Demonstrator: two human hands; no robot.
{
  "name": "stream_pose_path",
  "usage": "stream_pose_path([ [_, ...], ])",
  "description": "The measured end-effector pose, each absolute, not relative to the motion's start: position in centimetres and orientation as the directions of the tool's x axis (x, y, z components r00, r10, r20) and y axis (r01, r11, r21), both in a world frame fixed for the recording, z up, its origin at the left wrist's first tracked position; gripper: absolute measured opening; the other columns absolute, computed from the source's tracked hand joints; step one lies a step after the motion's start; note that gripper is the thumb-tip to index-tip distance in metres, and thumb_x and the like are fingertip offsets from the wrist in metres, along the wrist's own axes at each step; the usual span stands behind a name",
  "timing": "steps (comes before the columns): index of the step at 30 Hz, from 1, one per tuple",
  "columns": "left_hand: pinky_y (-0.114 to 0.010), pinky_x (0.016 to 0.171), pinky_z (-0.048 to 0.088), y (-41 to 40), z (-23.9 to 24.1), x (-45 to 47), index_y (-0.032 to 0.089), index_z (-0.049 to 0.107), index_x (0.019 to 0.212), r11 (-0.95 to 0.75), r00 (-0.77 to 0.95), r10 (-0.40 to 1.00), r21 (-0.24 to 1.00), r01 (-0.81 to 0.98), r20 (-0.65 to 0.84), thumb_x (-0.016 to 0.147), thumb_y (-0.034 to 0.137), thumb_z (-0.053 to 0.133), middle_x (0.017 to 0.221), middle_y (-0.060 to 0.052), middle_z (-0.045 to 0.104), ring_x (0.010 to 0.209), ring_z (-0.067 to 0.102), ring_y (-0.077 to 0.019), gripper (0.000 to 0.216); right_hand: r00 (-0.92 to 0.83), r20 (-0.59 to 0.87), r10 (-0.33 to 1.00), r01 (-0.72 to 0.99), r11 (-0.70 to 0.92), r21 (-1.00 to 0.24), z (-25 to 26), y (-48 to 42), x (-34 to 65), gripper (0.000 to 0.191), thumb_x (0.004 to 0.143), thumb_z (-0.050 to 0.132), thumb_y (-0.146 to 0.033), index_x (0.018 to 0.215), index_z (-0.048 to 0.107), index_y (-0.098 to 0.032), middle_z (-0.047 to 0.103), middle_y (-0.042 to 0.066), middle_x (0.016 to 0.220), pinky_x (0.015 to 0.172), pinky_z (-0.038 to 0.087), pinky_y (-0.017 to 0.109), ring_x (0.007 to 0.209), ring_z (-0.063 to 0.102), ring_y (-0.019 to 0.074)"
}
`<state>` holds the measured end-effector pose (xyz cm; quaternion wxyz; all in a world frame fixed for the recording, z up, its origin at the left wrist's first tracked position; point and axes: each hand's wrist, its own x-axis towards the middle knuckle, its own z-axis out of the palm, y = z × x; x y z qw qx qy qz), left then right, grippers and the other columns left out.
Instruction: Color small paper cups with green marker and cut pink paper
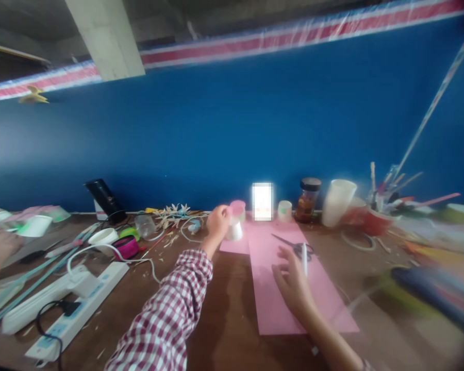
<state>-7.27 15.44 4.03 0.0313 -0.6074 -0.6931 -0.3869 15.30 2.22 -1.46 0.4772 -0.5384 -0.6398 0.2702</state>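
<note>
My left hand point(218, 222) reaches to the far side of the table, its fingers closed at the edge of a pink round-topped piece point(237, 207). A small white cup point(235, 231) is just below that piece; I cannot tell whether they are joined. My right hand point(292, 281) hovers over a long sheet of pink paper point(270, 314), thumb and fingers apart. Dark-handled scissors point(290, 242) lie on the sheet beyond it. A white pen-like stick point(304, 259) shows right beside the right hand; whether it touches the fingers is unclear.
Left stand a white power strip point(88, 309) with cables, a magenta tape roll point(126, 247) and another person's hand point(0, 252). Along the back are a white cup point(284, 211), a dark-lidded jar point(308, 200) and a tall white cup point(338, 202). Blurred items crowd the right.
</note>
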Motion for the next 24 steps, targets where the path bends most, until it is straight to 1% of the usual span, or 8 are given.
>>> stream_pose_path([
  [3, -0.030, 0.078, 0.047, 15.0, 4.4, -7.4, 0.019, 0.066, 0.100, -0.081, -0.248, 0.783, 0.489, 0.869, 0.571, 0.088, 0.029, 0.045, 0.100, -0.007, 0.069, 0.089, 0.063, -0.0206, 0.027, 0.038, 0.339, 0.940, 0.430, 0.290, -0.855, -1.6, 2.3, 15.3, 0.044, 0.082, 0.049, -0.034, 0.121, 0.043, -0.015, 0.055, 0.015, 0.109, 0.063, 0.055, 0.035, 0.076, 0.062, 0.0186],
  [5, -0.030, 0.083, 0.046, 14.2, 4.3, -7.5, 0.020, 0.067, 0.100, -0.137, -0.197, 0.773, 0.462, 0.876, 0.604, 0.088, 0.028, 0.044, 0.102, -0.006, 0.069, 0.092, 0.062, -0.0194, 0.026, 0.039, 0.343, 0.939, 0.429, 0.294, -0.854, -1.7, 2.4, 15.3, 0.044, 0.082, 0.049, -0.033, 0.121, 0.043, -0.016, 0.056, 0.015, 0.109, 0.063, 0.055, 0.035, 0.075, 0.062, 0.0188],
  [9, -0.031, 0.096, 0.042, 12.4, 3.1, -7.8, 0.023, 0.068, 0.096, -0.237, -0.068, 0.772, 0.386, 0.891, 0.632, 0.085, 0.020, 0.049, 0.108, -0.003, 0.068, 0.106, 0.058, -0.0193, 0.022, 0.029, 0.331, 0.943, 0.430, 0.287, -0.856, -2.0, 2.4, 15.2, 0.044, 0.083, 0.049, -0.033, 0.123, 0.043, -0.017, 0.056, 0.014, 0.111, 0.063, 0.055, 0.035, 0.074, 0.062, 0.0179],
  [11, -0.031, 0.096, 0.042, 11.8, 2.2, -8.1, 0.023, 0.068, 0.096, -0.249, -0.036, 0.778, 0.361, 0.899, 0.627, 0.084, 0.017, 0.050, 0.109, -0.004, 0.067, 0.108, 0.056, -0.0197, 0.023, 0.023, 0.326, 0.945, 0.429, 0.286, -0.857, -2.0, 2.4, 15.2, 0.044, 0.083, 0.049, -0.033, 0.124, 0.043, -0.017, 0.056, 0.014, 0.111, 0.063, 0.055, 0.034, 0.074, 0.062, 0.0179],
  [14, -0.032, 0.094, 0.044, 11.5, 1.2, -8.7, 0.024, 0.066, 0.099, -0.243, -0.016, 0.792, 0.339, 0.909, 0.610, 0.085, 0.016, 0.048, 0.107, -0.005, 0.067, 0.105, 0.057, -0.0206, 0.025, 0.023, 0.323, 0.946, 0.416, 0.285, -0.864, -2.0, 2.3, 15.2, 0.044, 0.083, 0.049, -0.034, 0.123, 0.043, -0.018, 0.055, 0.014, 0.111, 0.062, 0.055, 0.033, 0.076, 0.061, 0.0183],
  [18, -0.033, 0.093, 0.044, 11.5, 1.0, -9.1, 0.025, 0.064, 0.106, -0.261, 0.023, 0.805, 0.319, 0.911, 0.592, 0.083, 0.013, 0.047, 0.106, -0.005, 0.066, 0.105, 0.056, -0.0217, 0.031, 0.037, 0.311, 0.950, 0.412, 0.269, -0.871, -1.9, 2.3, 15.3, 0.045, 0.082, 0.049, -0.036, 0.123, 0.044, -0.017, 0.056, 0.013, 0.111, 0.062, 0.055, 0.032, 0.076, 0.062, 0.0180],
  [21, -0.034, 0.097, 0.042, 11.2, 1.4, -9.0, 0.024, 0.059, 0.113, -0.302, 0.062, 0.805, 0.317, 0.899, 0.590, 0.080, 0.011, 0.049, 0.114, -0.006, 0.062, 0.110, 0.053, -0.0220, 0.037, 0.034, 0.307, 0.951, 0.413, 0.266, -0.871, -1.9, 2.3, 15.3, 0.045, 0.082, 0.049, -0.036, 0.123, 0.044, -0.017, 0.055, 0.014, 0.112, 0.061, 0.055, 0.033, 0.077, 0.062, 0.0184],
  [24, -0.034, 0.101, 0.040, 11.0, 1.7, -8.7, 0.021, 0.053, 0.121, -0.349, 0.098, 0.802, 0.329, 0.877, 0.589, 0.075, 0.014, 0.057, 0.123, -0.007, 0.057, 0.117, 0.049, -0.0228, 0.047, 0.027, 0.305, 0.952, 0.422, 0.266, -0.867, -1.9, 2.3, 15.2, 0.045, 0.083, 0.049, -0.035, 0.123, 0.044, -0.016, 0.055, 0.015, 0.112, 0.062, 0.055, 0.034, 0.077, 0.062, 0.0188],
])
